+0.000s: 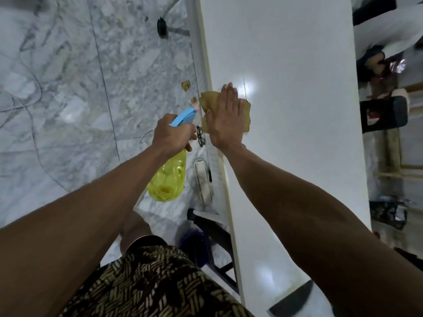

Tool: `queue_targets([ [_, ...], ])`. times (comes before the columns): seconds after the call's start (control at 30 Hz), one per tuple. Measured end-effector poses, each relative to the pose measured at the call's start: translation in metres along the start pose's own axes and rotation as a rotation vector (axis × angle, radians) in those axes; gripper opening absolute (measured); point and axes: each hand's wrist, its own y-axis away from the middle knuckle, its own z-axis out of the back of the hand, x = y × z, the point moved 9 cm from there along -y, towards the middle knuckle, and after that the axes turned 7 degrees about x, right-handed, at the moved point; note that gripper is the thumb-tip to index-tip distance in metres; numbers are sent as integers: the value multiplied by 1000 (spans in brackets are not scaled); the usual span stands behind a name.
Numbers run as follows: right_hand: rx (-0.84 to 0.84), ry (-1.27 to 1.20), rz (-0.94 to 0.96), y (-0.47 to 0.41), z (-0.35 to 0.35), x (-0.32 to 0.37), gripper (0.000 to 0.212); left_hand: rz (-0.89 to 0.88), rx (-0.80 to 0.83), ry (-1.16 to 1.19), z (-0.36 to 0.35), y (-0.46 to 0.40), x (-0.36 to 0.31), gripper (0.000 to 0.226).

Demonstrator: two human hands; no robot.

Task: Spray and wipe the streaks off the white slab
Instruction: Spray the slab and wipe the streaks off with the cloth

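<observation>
Wiping is underway at frame centre: the flat right hand [225,117] presses the cloth [242,115] on the white slab [297,133]. The left hand [172,133] grips the spray bottle [169,177]. Next, probably the faint streak [245,88] above.

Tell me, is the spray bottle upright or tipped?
Tipped: the left hand holds the yellow spray bottle slanted, its blue nozzle toward the cloth.

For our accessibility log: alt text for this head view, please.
The right hand presses a tan cloth flat on the white slab near its left edge, while the left hand grips a yellow spray bottle above the marble floor.
</observation>
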Motion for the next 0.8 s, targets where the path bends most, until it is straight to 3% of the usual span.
queue_targets([
  [0.17,14,-28,-11,80,-20,-16,67,-25,47,-28,-19,43,25,20],
  [0.4,14,-47,-55,203,-50,-41,65,-32,120,-85,-56,105,80,36],
  [0.8,-8,9,-84,364,-90,-77,63,-16,207,-120,-140,210,185,21],
])
